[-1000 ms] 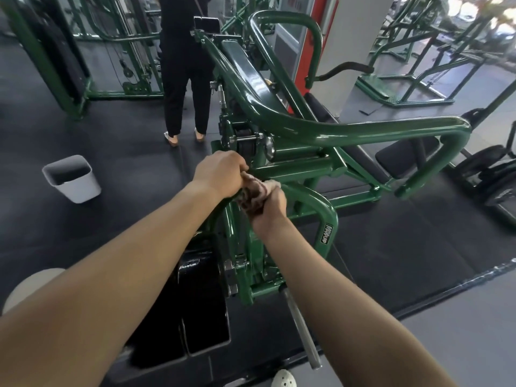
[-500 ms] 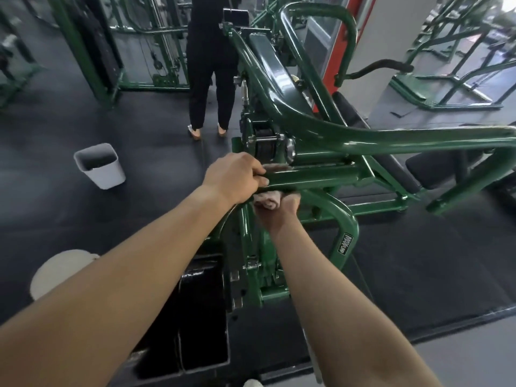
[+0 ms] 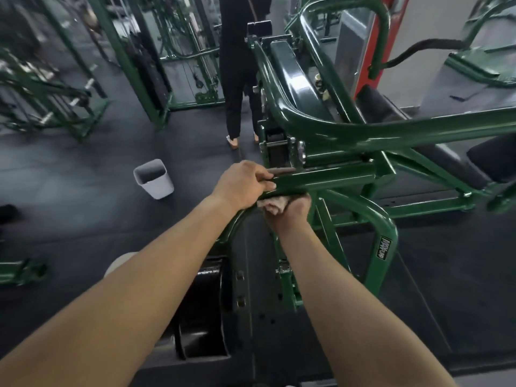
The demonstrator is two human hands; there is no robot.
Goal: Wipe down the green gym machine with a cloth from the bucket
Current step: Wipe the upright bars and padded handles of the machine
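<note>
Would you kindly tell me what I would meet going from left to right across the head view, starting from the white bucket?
First the white bucket → left hand → right hand, gripping the cloth → black label on the green frame → black seat pad.

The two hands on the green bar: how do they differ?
The left hand curls over the top of the bar; the right hand comes up from beneath it. The right hand grips a bunched cloth; the left hand grips the bar, with only a strip of cloth showing by its fingertips. Both hold the same bar, close together.
</note>
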